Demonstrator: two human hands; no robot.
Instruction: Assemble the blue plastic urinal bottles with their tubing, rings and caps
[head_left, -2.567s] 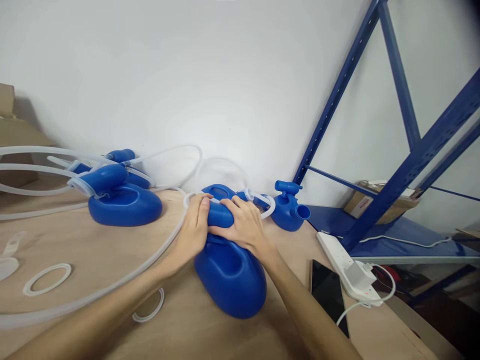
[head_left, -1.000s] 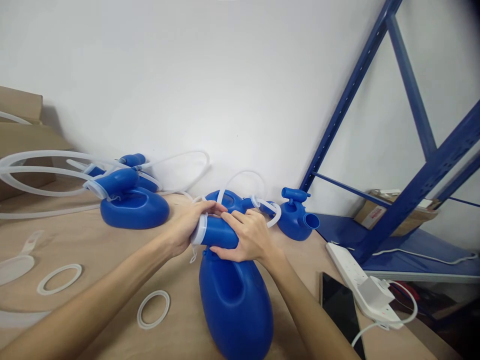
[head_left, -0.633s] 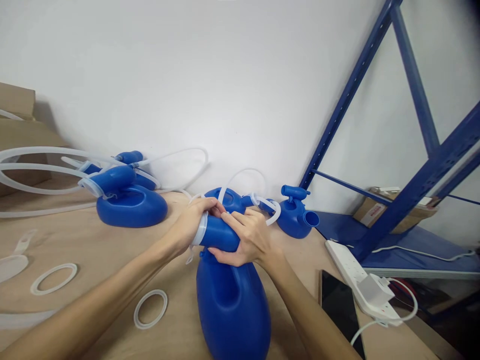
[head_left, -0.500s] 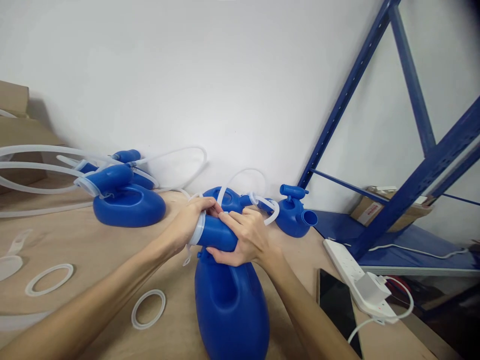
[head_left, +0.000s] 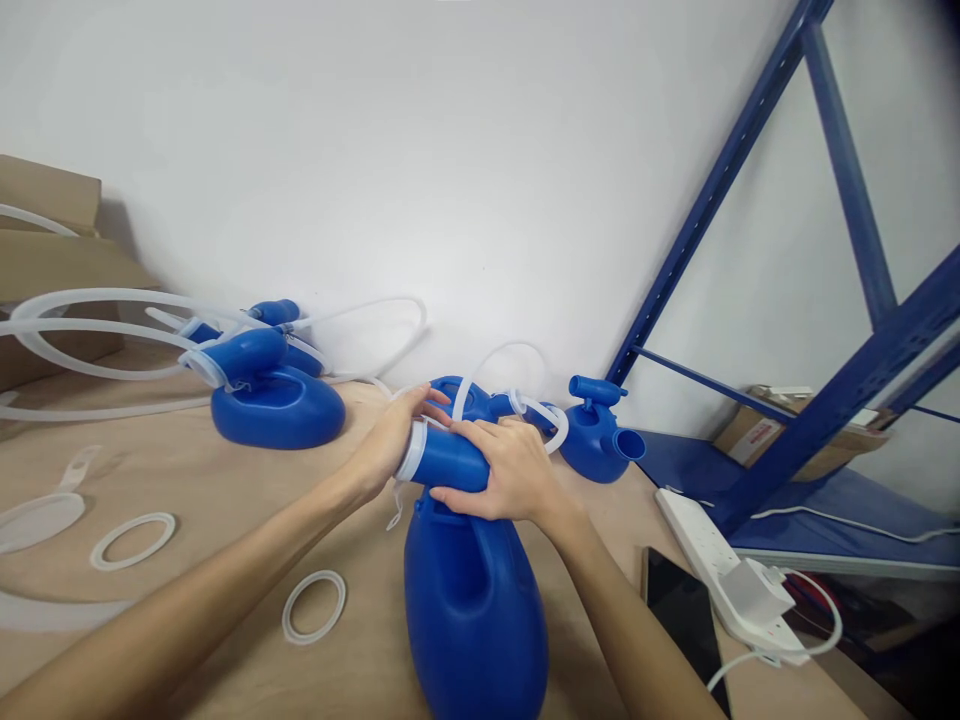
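Observation:
A large blue plastic urinal bottle (head_left: 476,620) stands upright in front of me, its wide neck pointing left. My right hand (head_left: 517,468) is wrapped round that neck, thumb below and fingers over the top. At the mouth sits a white cap (head_left: 412,452) with a small strap dangling under it. My left hand (head_left: 394,440) is closed against the cap, palm on its face and fingers reaching over the far edge. Two loose white rings, one nearer (head_left: 314,607) and one farther left (head_left: 133,541), lie flat on the table.
Several other blue bottles (head_left: 277,408) with clear tubes (head_left: 112,297) stand along the wall. At far left are a cardboard box (head_left: 52,195) and a flat white lid (head_left: 45,520). A phone (head_left: 686,620), a power strip (head_left: 697,530) and a blue shelf rack (head_left: 851,180) are on the right.
The view has shifted slightly, so most things appear farther right. My left fingers have loosened from a pinch at the cap's far edge and stretch out more. The right hand keeps its hold.

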